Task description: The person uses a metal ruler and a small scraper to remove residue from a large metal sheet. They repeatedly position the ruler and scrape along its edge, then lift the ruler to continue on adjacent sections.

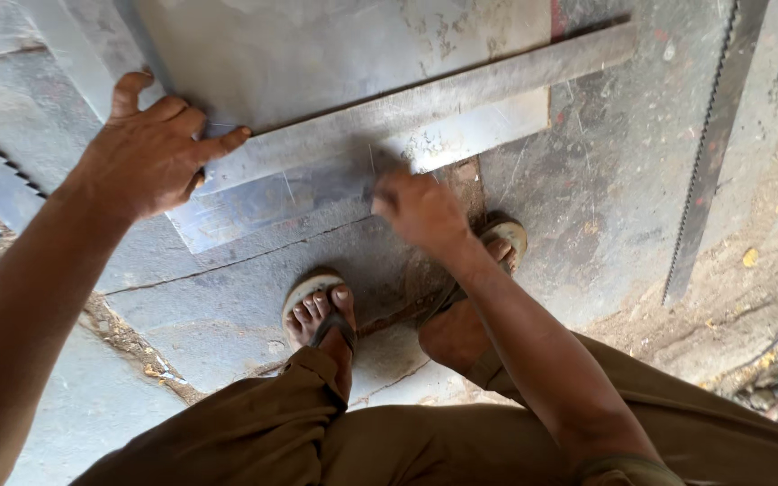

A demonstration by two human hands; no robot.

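The floor (227,306) is made of big flat gray stone slabs. Thin cracks run between them, and small bits of dirt sit in the cracks. On the right, the ground (758,297) turns to brown dusty earth with tiny stones and yellow scraps. A long saw blade (709,153) with little teeth lies there. Soft daylight falls on everything.

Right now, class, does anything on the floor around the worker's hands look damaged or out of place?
Yes. The stone floor is cracked, with crumbled debris along the crack by the left foot. A toothed saw blade lies loose on the ground at right, teeth exposed.
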